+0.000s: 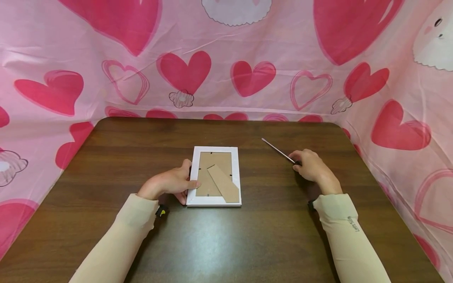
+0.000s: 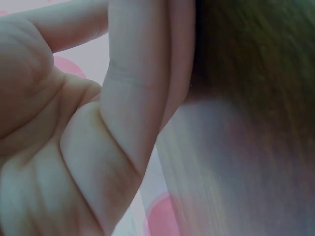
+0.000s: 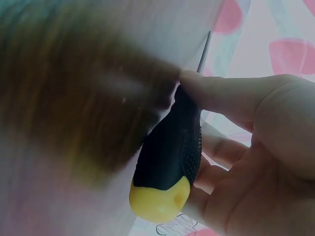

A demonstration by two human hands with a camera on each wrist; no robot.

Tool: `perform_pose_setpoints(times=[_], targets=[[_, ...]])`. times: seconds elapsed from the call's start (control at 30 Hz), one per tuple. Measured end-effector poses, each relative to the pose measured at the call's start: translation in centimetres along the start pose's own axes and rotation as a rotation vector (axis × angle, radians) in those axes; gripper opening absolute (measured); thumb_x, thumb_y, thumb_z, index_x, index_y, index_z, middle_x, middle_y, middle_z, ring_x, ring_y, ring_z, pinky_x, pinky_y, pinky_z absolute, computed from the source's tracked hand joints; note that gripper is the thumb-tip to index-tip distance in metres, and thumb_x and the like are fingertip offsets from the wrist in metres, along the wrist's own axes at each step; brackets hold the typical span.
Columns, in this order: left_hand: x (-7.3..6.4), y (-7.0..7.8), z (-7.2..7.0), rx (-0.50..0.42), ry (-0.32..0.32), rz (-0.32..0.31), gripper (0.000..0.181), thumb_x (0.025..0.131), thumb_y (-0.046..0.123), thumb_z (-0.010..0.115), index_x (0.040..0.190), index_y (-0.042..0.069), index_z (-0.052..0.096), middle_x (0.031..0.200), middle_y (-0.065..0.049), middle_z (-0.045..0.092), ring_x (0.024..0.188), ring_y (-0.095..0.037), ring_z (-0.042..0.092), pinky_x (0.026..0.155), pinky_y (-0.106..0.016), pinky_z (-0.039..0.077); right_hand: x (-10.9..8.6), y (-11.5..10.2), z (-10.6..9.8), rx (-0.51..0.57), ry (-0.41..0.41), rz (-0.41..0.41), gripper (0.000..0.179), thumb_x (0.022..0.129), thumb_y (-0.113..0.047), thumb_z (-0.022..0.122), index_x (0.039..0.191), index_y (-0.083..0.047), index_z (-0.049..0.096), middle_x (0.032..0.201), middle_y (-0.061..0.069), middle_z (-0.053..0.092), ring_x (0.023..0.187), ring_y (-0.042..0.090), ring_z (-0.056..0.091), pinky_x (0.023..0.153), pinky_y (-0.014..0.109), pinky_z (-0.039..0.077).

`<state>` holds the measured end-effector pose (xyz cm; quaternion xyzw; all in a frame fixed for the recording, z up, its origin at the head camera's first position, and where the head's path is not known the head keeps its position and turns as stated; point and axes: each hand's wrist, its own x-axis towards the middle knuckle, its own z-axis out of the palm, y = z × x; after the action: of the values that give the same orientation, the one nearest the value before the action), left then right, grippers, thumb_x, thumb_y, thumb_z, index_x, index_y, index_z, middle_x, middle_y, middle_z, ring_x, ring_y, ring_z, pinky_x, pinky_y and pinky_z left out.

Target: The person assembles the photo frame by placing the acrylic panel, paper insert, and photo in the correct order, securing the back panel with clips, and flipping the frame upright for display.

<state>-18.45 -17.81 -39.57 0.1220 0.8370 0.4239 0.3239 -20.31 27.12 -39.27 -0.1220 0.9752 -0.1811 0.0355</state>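
A white picture frame (image 1: 214, 201) lies back side up, its brown backing board (image 1: 212, 158) showing, with a slanted easel leg (image 1: 225, 188) across it. Small dark tabs sit along the board's edges. My left hand (image 1: 173, 181) grips the frame's left side, thumb over the border and the other fingers at the outer edge. In the left wrist view the fingers (image 2: 133, 83) are bent and hide the frame. To the right, my right hand (image 1: 311, 166) holds a screwdriver (image 3: 167, 142) by its black and yellow handle, the metal shaft (image 1: 277, 149) pointing to the far left.
Both hands are over a dark brown wooden table (image 1: 283, 236) with rounded far corners. Pink cloth (image 1: 219, 39) printed with hearts hangs behind it and along both sides. A dark strap (image 1: 161, 210) shows at the left wrist.
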Motion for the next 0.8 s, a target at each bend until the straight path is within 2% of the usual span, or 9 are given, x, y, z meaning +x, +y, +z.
perform_pose_setpoints(times=[0.33, 0.67, 0.8], targets=[[0.5, 0.0, 0.7, -0.008, 0.034, 0.051, 0.057, 0.106, 0.019, 0.068, 0.143, 0.002, 0.028, 0.097, -0.019, 0.063, 0.055, -0.021, 0.067, 0.057, -0.037, 0.062, 0.0, 0.3, 0.1, -0.019, 0.015, -0.007, 0.032, 0.095, 0.000, 0.070, 0.126, 0.006, 0.067, 0.113, 0.030, 0.065, 0.110, 0.048, 0.058, 0.101, 0.067, 0.045], [0.8, 0.5, 1.5, 0.021, 0.086, 0.036, 0.069, 0.104, 0.021, 0.071, 0.153, 0.000, 0.026, 0.094, -0.018, 0.063, 0.054, -0.021, 0.066, 0.055, -0.035, 0.061, -0.1, 0.1, 0.2, -0.005, -0.006, 0.029, 0.032, 0.098, -0.001, 0.066, 0.130, 0.006, 0.066, 0.120, 0.031, 0.062, 0.114, 0.048, 0.057, 0.104, 0.068, 0.044], [0.9, 0.5, 1.6, 0.038, 0.093, 0.039, 0.071, 0.104, 0.023, 0.072, 0.154, 0.000, 0.027, 0.089, -0.016, 0.062, 0.053, -0.020, 0.064, 0.054, -0.034, 0.061, -0.3, 0.0, 0.2, -0.005, 0.014, 0.014, 0.032, 0.098, -0.003, 0.066, 0.128, 0.006, 0.067, 0.117, 0.029, 0.064, 0.111, 0.046, 0.058, 0.102, 0.066, 0.045]])
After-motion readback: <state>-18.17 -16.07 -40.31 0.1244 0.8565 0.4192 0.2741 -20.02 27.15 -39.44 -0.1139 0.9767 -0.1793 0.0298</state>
